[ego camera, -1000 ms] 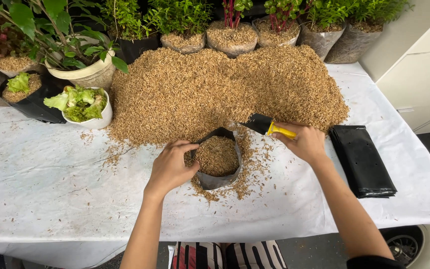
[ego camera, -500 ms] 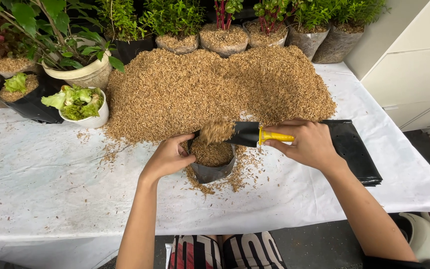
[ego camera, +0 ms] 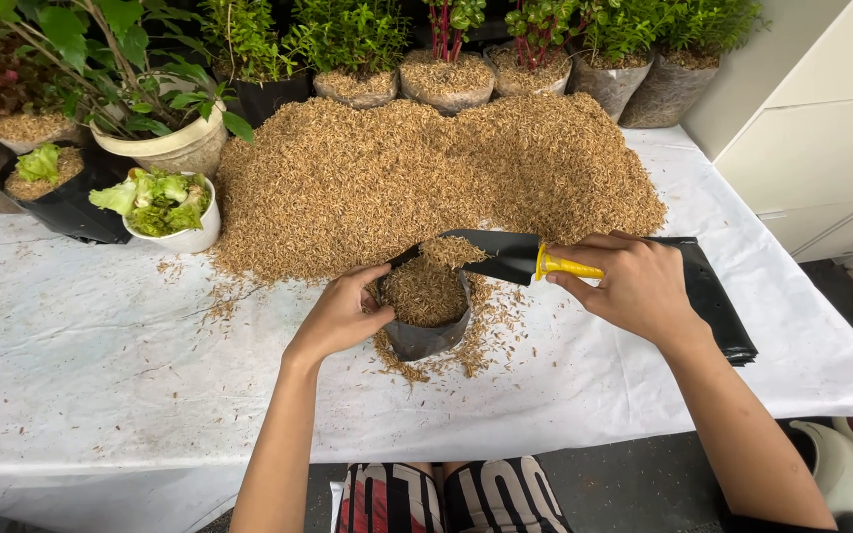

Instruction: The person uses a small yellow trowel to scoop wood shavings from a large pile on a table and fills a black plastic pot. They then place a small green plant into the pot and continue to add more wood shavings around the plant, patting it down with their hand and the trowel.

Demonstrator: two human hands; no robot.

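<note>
Now, left hand point(ego camera: 340, 318): grips the near-left rim of the black grow bag point(ego camera: 425, 334).
Right hand point(ego camera: 632, 286): closed round the scoop point(ego camera: 523, 259), its blade tipped over the bag.
Bag: husk-filled, middle of the white table point(ego camera: 101, 375).
Far: husk pile point(ego camera: 426, 178), potted plants point(ego camera: 160, 202).
Right: folded black bags point(ego camera: 718, 301).

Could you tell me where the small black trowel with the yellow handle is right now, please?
In the head view, the trowel is right of centre, held by the right hand, its blade tipped over the black grow bag that the left hand steadies.
</note>
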